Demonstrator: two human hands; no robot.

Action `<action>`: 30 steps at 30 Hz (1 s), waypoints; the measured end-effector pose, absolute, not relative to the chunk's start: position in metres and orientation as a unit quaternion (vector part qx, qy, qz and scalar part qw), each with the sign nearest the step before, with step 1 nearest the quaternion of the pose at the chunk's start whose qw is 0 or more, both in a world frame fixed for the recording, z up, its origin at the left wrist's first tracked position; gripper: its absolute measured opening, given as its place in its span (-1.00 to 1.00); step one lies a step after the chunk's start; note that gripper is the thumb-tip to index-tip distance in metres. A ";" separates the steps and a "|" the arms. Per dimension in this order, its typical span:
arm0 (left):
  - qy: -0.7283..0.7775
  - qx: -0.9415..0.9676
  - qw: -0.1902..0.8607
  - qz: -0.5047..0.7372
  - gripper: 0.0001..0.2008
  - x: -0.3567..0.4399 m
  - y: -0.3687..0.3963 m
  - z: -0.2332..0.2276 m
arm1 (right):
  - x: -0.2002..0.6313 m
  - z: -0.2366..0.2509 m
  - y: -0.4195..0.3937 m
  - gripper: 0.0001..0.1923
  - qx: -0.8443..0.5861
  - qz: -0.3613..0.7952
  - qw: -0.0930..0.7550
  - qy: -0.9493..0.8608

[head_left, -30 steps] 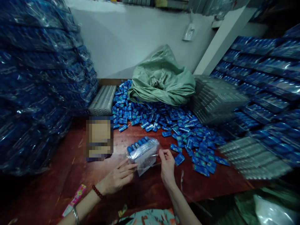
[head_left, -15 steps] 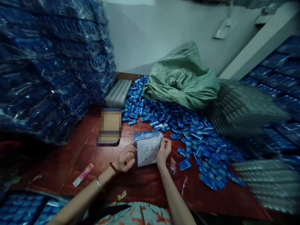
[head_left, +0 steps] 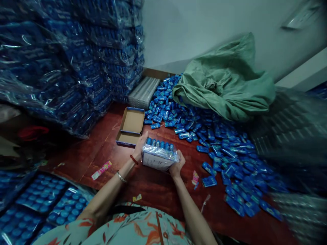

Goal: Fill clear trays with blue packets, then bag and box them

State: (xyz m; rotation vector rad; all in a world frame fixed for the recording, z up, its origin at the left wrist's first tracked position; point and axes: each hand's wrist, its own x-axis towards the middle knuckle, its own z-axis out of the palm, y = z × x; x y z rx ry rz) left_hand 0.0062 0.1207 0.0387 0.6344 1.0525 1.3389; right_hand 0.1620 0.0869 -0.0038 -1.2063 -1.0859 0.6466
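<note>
Between my two hands is a plastic-wrapped box of small blue containers [head_left: 158, 159], tilted so that a row of blue tops shows along its far edge and a white printed side faces me. My left hand [head_left: 139, 147] grips its left end, with the fingers partly hidden behind it. At the right end, my right hand [head_left: 178, 165] has its fingers closed round the corner. Just beyond my left hand lies an open cardboard box [head_left: 133, 120] with blue edges and a bare brown inside.
Loose small blue packs [head_left: 212, 143] spread across the red table [head_left: 107, 183], partly under a green sack [head_left: 224, 88]. Clear plastic trays [head_left: 144, 92] lie at the back. Wrapped blue stacks [head_left: 102, 51] rise at left; more blue packs [head_left: 43, 194] sit lower left.
My left hand has moved onto the wrapped box's left end. The box has tipped, so its blue tops show more. The view has swung left.
</note>
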 end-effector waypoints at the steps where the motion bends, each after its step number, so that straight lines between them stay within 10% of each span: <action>1: 0.467 0.276 0.609 0.578 -0.57 0.003 0.117 0.039 | 0.161 -0.005 0.083 -0.51 -0.520 0.299 0.633 -0.489; 9: 0.580 0.298 0.523 0.550 -0.68 -0.040 0.014 0.027 | 0.184 0.000 0.026 -0.60 -0.463 0.393 0.526 -0.596; 19: 0.734 0.183 0.457 0.469 -0.53 -0.062 -0.099 -0.014 | 0.246 -0.045 0.011 -0.62 -0.511 0.222 0.234 -0.796; 30: 0.684 0.247 0.522 0.447 -0.27 -0.031 -0.107 -0.018 | 0.148 -0.052 0.035 -0.54 -0.572 0.411 0.338 -0.624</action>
